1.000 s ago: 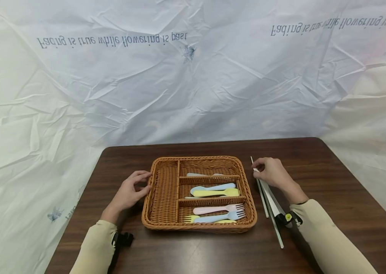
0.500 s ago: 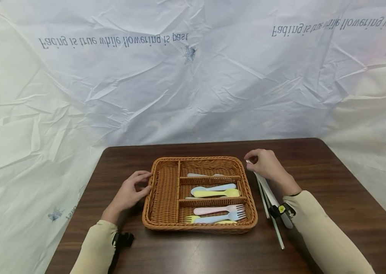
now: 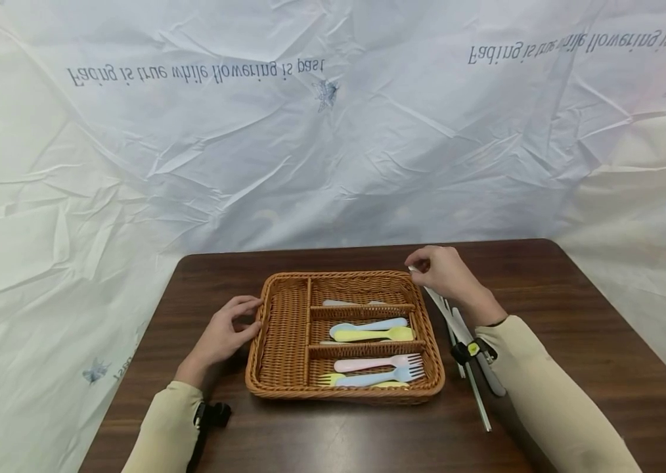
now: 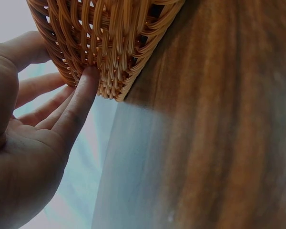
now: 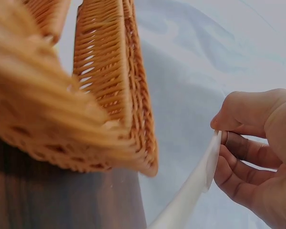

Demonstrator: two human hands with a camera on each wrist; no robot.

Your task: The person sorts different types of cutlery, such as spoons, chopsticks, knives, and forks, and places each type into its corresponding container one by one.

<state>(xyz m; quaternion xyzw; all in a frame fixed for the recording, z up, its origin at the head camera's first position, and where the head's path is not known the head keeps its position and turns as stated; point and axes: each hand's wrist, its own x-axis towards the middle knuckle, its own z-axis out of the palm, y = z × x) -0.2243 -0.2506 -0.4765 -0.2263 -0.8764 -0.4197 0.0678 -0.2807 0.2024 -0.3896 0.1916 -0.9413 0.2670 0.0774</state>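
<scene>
1. The right hand (image 3: 444, 272) pinches one end of a white strip (image 5: 193, 188) between thumb and fingers, near the far right corner of a wicker basket (image 3: 283, 335); the strip slants down from the fingertips toward the wrist, apart from the basket.
2. The left hand (image 3: 223, 335) sits at the basket's opposite side, fingers extended and loosely bent, their tips touching the outer wall – it is not wrapped around anything.
3. The basket lies between the hands. Its right part is split into three compartments: a pink fork (image 3: 365, 363) and a blue fork (image 3: 368, 378) lie in the nearest, a yellow spoon (image 3: 374, 334) in the middle, and pale utensils, mostly hidden, in the farthest.
4. Beneath the right forearm lie a pale flat piece (image 3: 489, 374) and thin rods (image 3: 477, 397), right of the basket.
5. All this rests on a dark, wood-grained table (image 3: 333, 440) with rounded far corners.
6. Creased white sheeting (image 3: 309, 171) hangs behind and at both sides – printed with inverted lettering and blue star-like motifs.
</scene>
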